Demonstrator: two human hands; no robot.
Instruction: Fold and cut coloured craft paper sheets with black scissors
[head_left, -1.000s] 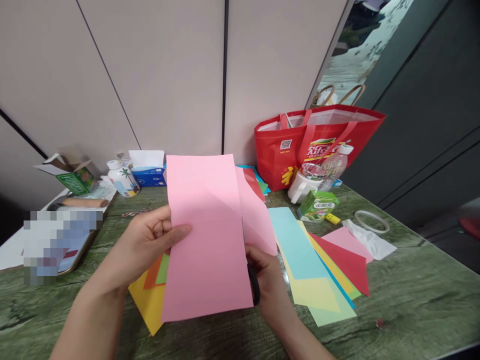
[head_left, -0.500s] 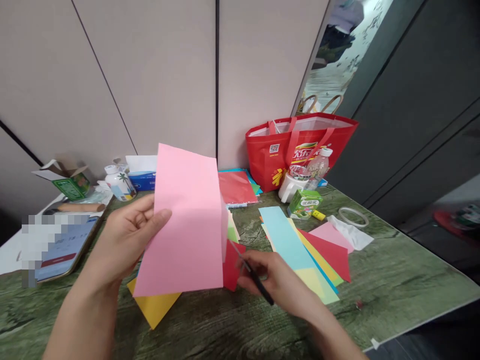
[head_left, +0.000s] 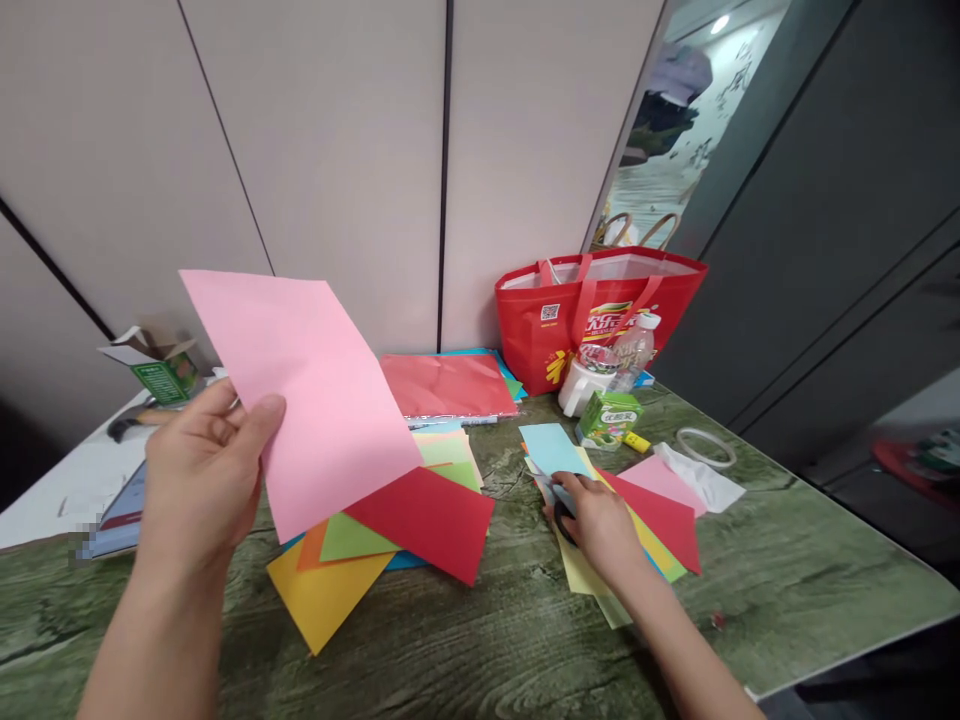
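Note:
A pink sheet of paper [head_left: 315, 400] is raised in the air, pinched along its lower left edge by my left hand [head_left: 214, 450], thumb on its face. My right hand [head_left: 600, 515] is low over a fan of paper strips on the right, its fingers closed around the black-handled scissors [head_left: 564, 522]. The blades lie over the light blue strip [head_left: 551, 447] and are partly hidden by my fingers. Below the pink sheet, a red piece [head_left: 431, 525] and a yellow piece [head_left: 330, 595] overlap other coloured papers on the table.
At the back stands a red bag [head_left: 532, 320], with a white mug [head_left: 581, 388], clear bottle [head_left: 636, 350] and green box [head_left: 609, 418] before it. A pack of red paper [head_left: 450, 385] lies near the wall. A tape ring [head_left: 705, 447] and phone [head_left: 124, 510] flank the work area.
The pink paper has moved left and up in my left hand, tilting over and uncovering the papers beneath. My right hand has carried the scissors away from it, rightward onto the strips.

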